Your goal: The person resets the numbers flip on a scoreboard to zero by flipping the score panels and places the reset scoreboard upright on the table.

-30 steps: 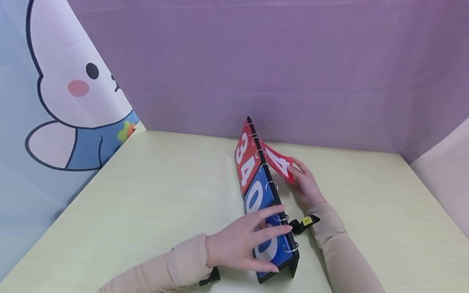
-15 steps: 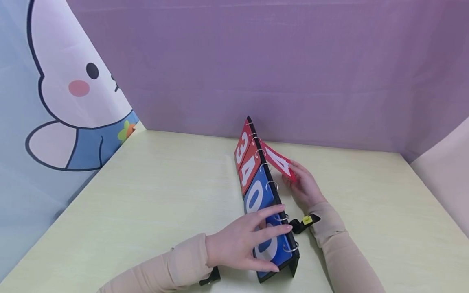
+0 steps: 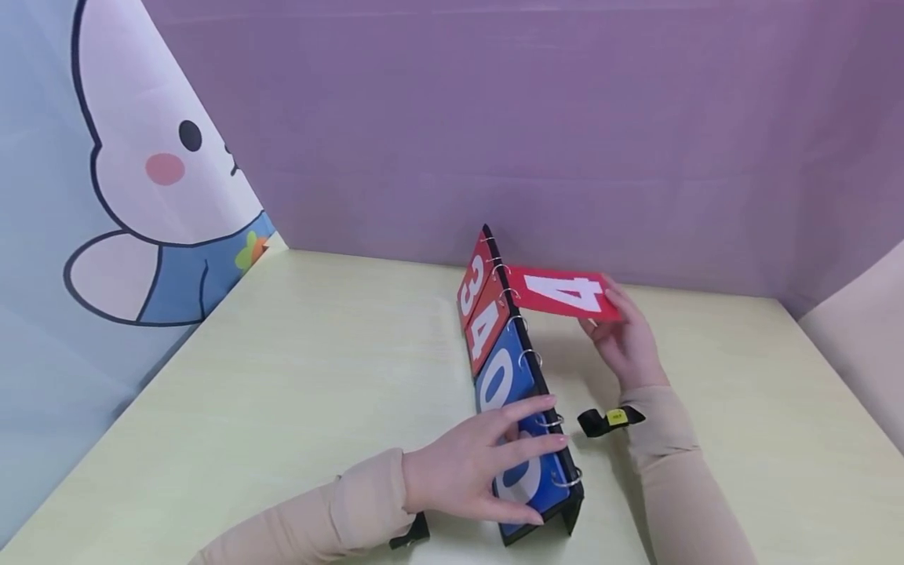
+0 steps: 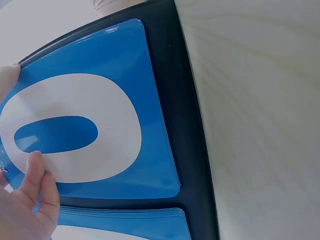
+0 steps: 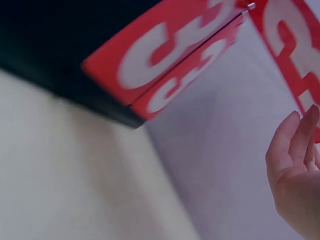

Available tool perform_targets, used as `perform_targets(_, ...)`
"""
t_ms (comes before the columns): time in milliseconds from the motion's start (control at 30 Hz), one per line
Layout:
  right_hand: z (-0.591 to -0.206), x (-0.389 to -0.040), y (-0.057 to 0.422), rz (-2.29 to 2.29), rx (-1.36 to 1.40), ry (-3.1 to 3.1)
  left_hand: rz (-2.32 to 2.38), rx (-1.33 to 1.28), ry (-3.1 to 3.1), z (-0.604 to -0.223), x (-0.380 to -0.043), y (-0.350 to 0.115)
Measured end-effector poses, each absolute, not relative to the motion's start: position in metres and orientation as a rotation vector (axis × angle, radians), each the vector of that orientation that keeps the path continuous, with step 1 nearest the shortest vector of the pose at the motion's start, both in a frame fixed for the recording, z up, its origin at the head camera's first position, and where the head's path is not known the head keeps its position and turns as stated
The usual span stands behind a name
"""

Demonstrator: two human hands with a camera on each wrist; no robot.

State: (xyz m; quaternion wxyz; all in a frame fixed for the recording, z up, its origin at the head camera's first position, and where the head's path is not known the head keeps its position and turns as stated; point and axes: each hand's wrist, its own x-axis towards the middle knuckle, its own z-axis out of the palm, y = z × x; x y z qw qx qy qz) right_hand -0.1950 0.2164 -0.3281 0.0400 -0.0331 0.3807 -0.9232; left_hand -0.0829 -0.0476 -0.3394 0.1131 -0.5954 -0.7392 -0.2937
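A black flip scoreboard [image 3: 541, 369] with ring-bound number cards stands on the table, tilted like a tent. Its left face shows red cards 3 [image 3: 472, 284] and 4 [image 3: 487, 326], then two blue 0 cards [image 4: 115, 170]. My left hand [image 3: 469, 463] holds the near end, with fingertips at the top ridge and the thumb by the end edge. Between right-hand fingers and thumb I pinch the outer edge of a red number card [image 3: 558, 292], marked 4 above and 3 on its underside. The right hand [image 3: 628, 341] lifts it nearly level, right of the rings.
A pale table [image 3: 339, 345] carries the scoreboard. Behind it hangs a purple cloth [image 3: 523, 125], and at left a blue cloth [image 3: 35, 377] with a cartoon figure. More red 3 cards [image 5: 145, 60] hang on the scoreboard's far side.
My right hand has raised the red 4 card and moved right with it, from hanging downward to nearly level. The left hand keeps its place on the scoreboard.
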Motion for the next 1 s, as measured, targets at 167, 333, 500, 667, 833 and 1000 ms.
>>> perform_targets(167, -0.31, -0.191, 0.213, -2.938, -0.246, 1.146, -0.875, -1.749, -2.197, -0.338, -0.082, -0.048)
perform_targets(333, -0.296, -0.185, 0.205, -2.96, -0.392, 1.327, -0.88, -1.765, -2.231, -0.337, -0.082, -0.047)
perform_targets(500, -0.278, -0.18, 0.191, -2.833, -0.445, 1.708, -0.885, -1.768, -2.259, -0.338, -0.082, -0.048)
perform_targets(667, -0.262, -0.18, 0.182, -2.72, -0.477, 1.934, -0.88, -1.763, -2.249, -0.339, -0.082, -0.047)
perform_targets(833, -0.253, -0.182, 0.177, -2.582, -0.587, 2.115, -0.882, -1.761, -2.243, -0.339, -0.083, -0.047)
perform_targets(1000, -0.249, -0.185, 0.169, -2.402, -0.595, 2.349, -0.891, -1.763, -2.227, -0.341, -0.084, -0.046)
